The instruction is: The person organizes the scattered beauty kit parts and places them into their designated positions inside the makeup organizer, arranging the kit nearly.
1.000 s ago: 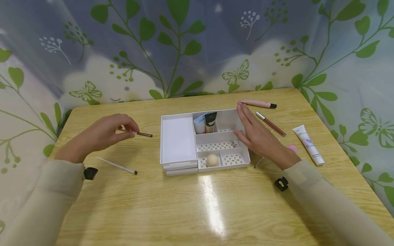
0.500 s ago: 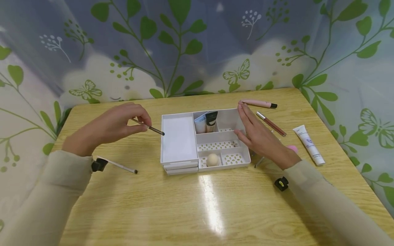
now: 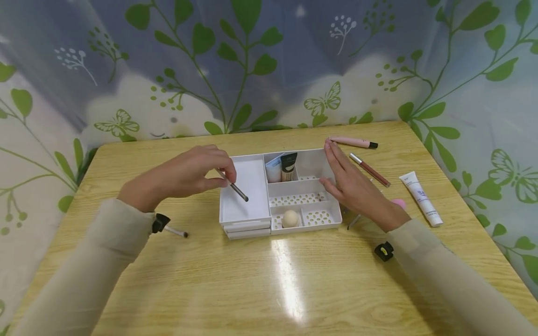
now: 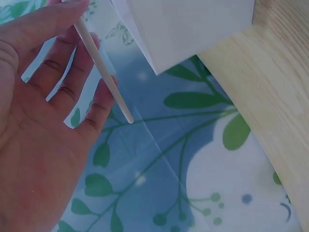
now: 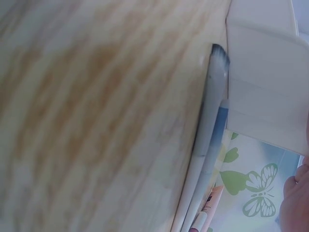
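My left hand (image 3: 191,172) pinches a makeup brush (image 3: 238,191) between thumb and fingers, its dark tip pointing down over the left section of a white organizer (image 3: 244,217). The pale end of that brush handle (image 4: 108,79) runs past the fingers in the left wrist view. With straight fingers, my right hand (image 3: 350,179) rests on the organizer's right end. Inside the organizer, a pale blue tube (image 3: 274,170) and a dark-capped tube (image 3: 288,167) stand in the back compartment. A round beige sponge (image 3: 290,219) sits in a front compartment.
A second brush (image 3: 178,231) lies left of the organizer, partly behind my left wrist. To the right lie a pink tube (image 3: 350,141), a lip gloss tube (image 3: 371,170) and a white tube (image 3: 421,199). Brushes (image 5: 207,116) lie beside the organizer's right wall. A patterned curtain (image 3: 269,70) hangs behind the table.
My left hand has moved right with the brush, from the bare table to over the organizer's left section. My right hand has stayed on the organizer's right end.
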Demonstrator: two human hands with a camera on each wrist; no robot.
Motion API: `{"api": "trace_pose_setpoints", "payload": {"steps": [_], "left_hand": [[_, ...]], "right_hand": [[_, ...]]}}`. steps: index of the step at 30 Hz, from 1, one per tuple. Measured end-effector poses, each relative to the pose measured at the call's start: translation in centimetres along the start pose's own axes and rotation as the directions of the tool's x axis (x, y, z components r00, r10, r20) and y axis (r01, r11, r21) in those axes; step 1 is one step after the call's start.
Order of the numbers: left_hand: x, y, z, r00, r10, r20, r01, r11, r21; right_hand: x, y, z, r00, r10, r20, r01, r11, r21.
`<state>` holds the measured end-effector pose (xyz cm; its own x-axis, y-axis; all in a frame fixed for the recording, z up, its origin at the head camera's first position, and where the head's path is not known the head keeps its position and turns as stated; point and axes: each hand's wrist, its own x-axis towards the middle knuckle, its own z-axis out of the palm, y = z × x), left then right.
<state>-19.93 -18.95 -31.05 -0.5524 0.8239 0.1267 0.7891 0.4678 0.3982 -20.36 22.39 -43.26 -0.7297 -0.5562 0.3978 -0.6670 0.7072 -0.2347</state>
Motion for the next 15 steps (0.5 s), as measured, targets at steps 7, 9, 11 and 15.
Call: {"api": "trace_pose_setpoints", "payload": {"steps": [7, 9, 11, 15], "left_hand": [[1.2, 0.1, 1.2, 1.000, -0.001, 0.018, 0.001, 1.000, 0.010], [1.4, 0.1, 1.6, 1.000, -0.012, 0.028, 0.012, 1.000, 0.009], [1.6, 0.1, 1.9, 0.999, -0.013, 0.031, 0.013, 1.000, 0.007], [1.9, 0.2, 2.3, 1.000, -0.002, 0.029, 0.002, 1.000, -0.002]], "right_hand": [[0.0, 0.1, 0.0, 1.000, 0.000, -0.004, 0.000, 1.000, 0.000], [0.0, 0.0, 0.0, 1.000, -0.003, -0.005, 0.003, 1.000, 0.001], [0.0, 0.0, 0.0, 1.000, -0.002, -0.004, 0.002, 1.000, 0.002], [0.0, -0.1, 0.0, 1.000, 0.004, -0.002, -0.004, 1.000, 0.002]]}}
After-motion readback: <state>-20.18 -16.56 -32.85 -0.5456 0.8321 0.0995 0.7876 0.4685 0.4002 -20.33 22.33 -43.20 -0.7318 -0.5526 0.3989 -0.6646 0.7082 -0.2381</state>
